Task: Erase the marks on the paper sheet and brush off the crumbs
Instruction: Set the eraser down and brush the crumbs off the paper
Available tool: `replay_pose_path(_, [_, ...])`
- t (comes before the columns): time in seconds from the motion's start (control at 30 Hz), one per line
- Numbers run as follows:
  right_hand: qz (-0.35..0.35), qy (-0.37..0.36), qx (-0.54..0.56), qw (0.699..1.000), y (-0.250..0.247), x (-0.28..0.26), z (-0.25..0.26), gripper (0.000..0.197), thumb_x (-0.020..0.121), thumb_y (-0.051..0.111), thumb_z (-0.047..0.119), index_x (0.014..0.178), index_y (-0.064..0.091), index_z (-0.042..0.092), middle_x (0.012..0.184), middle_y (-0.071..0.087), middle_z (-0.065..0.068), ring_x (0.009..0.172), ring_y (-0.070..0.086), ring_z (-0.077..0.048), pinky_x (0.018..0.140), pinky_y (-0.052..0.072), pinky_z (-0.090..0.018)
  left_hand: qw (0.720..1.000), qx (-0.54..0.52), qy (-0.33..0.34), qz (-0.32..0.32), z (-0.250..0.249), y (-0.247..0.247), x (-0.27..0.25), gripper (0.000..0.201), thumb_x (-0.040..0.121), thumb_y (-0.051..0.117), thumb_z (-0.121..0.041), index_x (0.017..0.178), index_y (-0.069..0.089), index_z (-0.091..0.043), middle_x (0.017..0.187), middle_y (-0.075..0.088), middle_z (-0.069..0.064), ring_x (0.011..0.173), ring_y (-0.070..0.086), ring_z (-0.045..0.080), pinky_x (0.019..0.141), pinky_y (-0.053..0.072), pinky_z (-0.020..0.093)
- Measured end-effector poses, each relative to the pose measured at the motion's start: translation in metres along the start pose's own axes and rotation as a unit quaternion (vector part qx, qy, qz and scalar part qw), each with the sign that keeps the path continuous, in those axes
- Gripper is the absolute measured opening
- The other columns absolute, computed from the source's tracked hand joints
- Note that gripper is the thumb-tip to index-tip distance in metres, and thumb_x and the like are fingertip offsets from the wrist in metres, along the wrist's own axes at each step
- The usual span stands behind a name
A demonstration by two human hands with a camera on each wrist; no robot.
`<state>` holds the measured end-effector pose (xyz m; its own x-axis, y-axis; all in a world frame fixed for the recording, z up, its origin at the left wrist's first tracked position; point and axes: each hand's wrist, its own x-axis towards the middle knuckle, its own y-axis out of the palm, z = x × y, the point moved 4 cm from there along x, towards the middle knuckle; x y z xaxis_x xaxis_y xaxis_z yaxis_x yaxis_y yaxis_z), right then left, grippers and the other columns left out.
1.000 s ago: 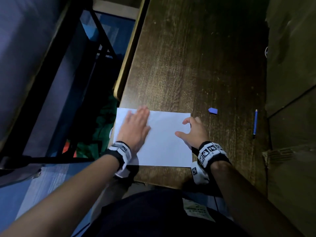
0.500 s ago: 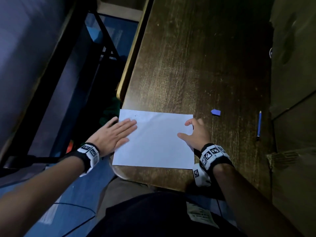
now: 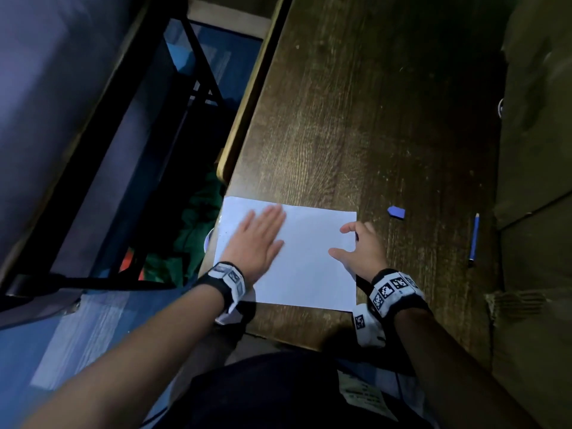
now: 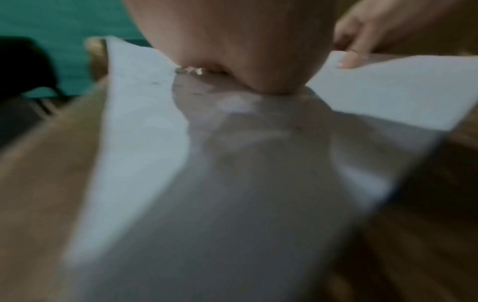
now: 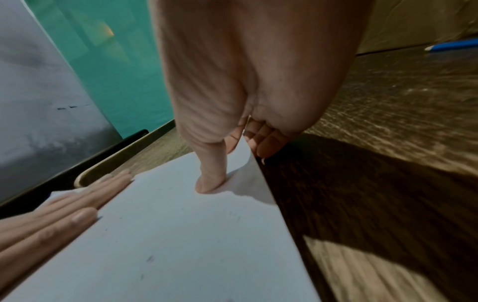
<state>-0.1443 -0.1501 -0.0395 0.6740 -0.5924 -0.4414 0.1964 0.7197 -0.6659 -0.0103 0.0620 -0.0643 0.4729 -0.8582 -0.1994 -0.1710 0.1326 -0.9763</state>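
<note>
The left wrist view is blurred, and the left hand (image 4: 232,40) hides its own fingers.

Matt paper sheet (image 3: 309,258), grainy wooden table (image 3: 356,119)

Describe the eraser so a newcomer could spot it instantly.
Start at the dark wooden table and find the white paper sheet near its front edge. Just beyond the sheet's far right corner, past the right hand, lies the eraser. It is a small, stubby blue block, unlike the long thin blue pencil farther right.
</note>
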Motion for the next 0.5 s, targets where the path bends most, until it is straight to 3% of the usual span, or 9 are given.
replay_pose_path(0.1, [-0.002,0.001,0.005,1.000,0.001,-0.004,0.001,0.041,0.072,0.084,0.019,0.103,0.058,0.027,0.112,0.044,0.004,0.098,0.049,-0.013,0.076,0.038,-0.024,0.998,0.010,-0.065,0.008,0.016,-0.011,0.003,0.064,0.107,0.002,-0.041,0.163,0.001,-0.010,0.171,-0.002,0.007,0.157,-0.003,0.021,0.126,0.001,0.046])
replay_pose_path(0.23, [0.001,-0.020,0.009,1.000,0.003,-0.008,0.000,0.044,0.069,0.085,0.011,0.104,0.061,0.021,0.112,0.044,0.002,0.099,0.047,-0.009,0.076,0.032,-0.016,0.999,-0.012,0.029,0.031,-0.048,-0.009,0.023,0.066,0.108,0.019,-0.044,0.163,0.003,-0.012,0.171,-0.001,0.006,0.157,0.000,0.021,0.124,-0.002,0.045])
replay_pose_path(0.33, [-0.005,-0.040,-0.005,0.999,0.004,-0.010,-0.004,0.047,0.067,0.087,0.011,0.105,0.062,0.021,0.109,0.047,0.002,0.100,0.048,-0.009,0.079,0.032,-0.017,0.995,-0.014,0.081,0.059,-0.092,0.004,0.027,0.066,0.109,0.015,-0.047,0.163,-0.003,-0.015,0.171,-0.007,0.002,0.157,-0.006,0.017,0.123,-0.009,0.043])
replay_pose_path(0.4, [-0.006,-0.033,-0.016,0.999,0.004,-0.009,-0.004,0.048,0.066,0.088,0.012,0.105,0.061,0.023,0.109,0.048,0.003,0.101,0.048,-0.009,0.083,0.036,-0.023,0.996,-0.014,0.071,0.049,-0.086,0.006,0.028,0.065,0.109,0.012,-0.047,0.163,-0.006,-0.016,0.170,-0.009,0.000,0.157,-0.006,0.016,0.123,-0.009,0.042])
replay_pose_path(0.5, [-0.003,-0.019,-0.019,1.000,0.003,-0.007,-0.003,0.048,0.066,0.088,0.010,0.103,0.060,0.023,0.111,0.048,0.000,0.104,0.047,-0.012,0.085,0.037,-0.026,0.999,-0.018,0.006,0.027,-0.036,-0.001,0.025,0.062,0.109,0.011,-0.042,0.163,-0.002,-0.015,0.171,-0.005,0.001,0.157,-0.002,0.017,0.124,-0.003,0.042])
